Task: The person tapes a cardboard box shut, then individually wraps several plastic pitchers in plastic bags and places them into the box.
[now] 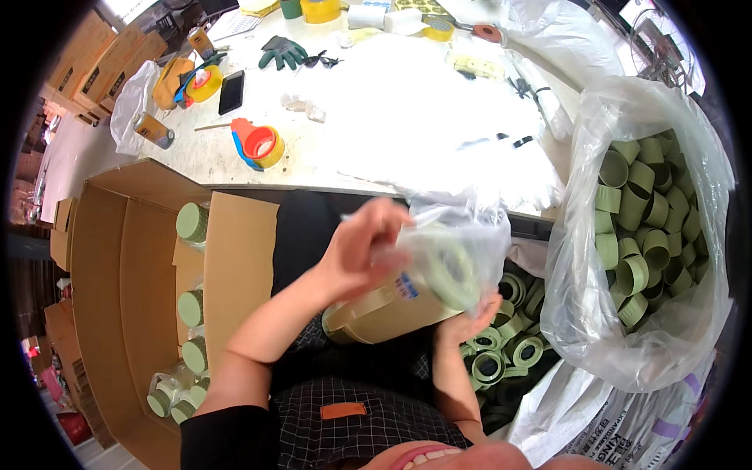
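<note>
A green cylindrical container (pixel 388 309) lies tilted across my lap, with a raised bar along its side and a small printed label. A clear plastic bag (pixel 486 235) covers its right end, where a pale green ring shows through the film. My right hand (pixel 468 319) grips that end from below, fingers wrapped round it through the bag. Over the container's upper side is my left hand (pixel 368 244), fingers curled near the bag's edge. Motion smears those fingers, so whether they pinch the film is unclear.
On my left stands an open cardboard box (pixel 133 313) with several green-lidded containers (pixel 193 223). A clear sack (pixel 576 258) of green rings is at right; more green ring parts (pixel 509 345) lie below. The table (pixel 204 157) holds tape dispensers (pixel 262 145), a phone (pixel 232 92) and a glove (pixel 282 52).
</note>
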The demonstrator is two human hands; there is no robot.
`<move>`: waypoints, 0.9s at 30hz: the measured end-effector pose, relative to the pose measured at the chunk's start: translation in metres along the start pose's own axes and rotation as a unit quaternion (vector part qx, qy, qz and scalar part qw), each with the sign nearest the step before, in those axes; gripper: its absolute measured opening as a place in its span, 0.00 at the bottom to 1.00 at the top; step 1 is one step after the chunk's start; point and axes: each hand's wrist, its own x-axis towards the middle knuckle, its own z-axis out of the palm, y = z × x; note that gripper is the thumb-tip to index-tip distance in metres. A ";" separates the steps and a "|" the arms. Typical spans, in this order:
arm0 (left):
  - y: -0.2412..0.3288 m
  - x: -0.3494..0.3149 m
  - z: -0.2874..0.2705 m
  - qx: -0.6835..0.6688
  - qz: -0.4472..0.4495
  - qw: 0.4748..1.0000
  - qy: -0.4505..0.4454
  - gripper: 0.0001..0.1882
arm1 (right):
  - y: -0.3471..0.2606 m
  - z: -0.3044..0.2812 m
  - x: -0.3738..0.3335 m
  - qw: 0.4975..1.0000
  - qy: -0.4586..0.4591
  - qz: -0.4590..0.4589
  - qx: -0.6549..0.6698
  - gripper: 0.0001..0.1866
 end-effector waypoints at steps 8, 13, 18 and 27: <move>0.000 -0.157 -0.046 0.192 -0.136 0.966 0.107 0.43 | -0.010 -0.001 -0.073 0.880 -0.471 0.052 0.028 0.28; -0.005 -0.176 -0.025 0.224 -0.070 0.954 0.185 0.47 | -0.030 0.026 -0.088 0.820 -0.555 0.137 0.004 0.53; -0.024 -0.166 -0.006 0.283 -0.056 0.916 0.278 0.39 | -0.035 0.060 -0.092 0.826 -0.548 0.126 -0.045 0.54; -0.027 -0.232 -0.056 0.486 -0.131 0.833 0.229 0.17 | -0.084 0.103 -0.080 0.842 -0.539 0.004 -0.017 0.51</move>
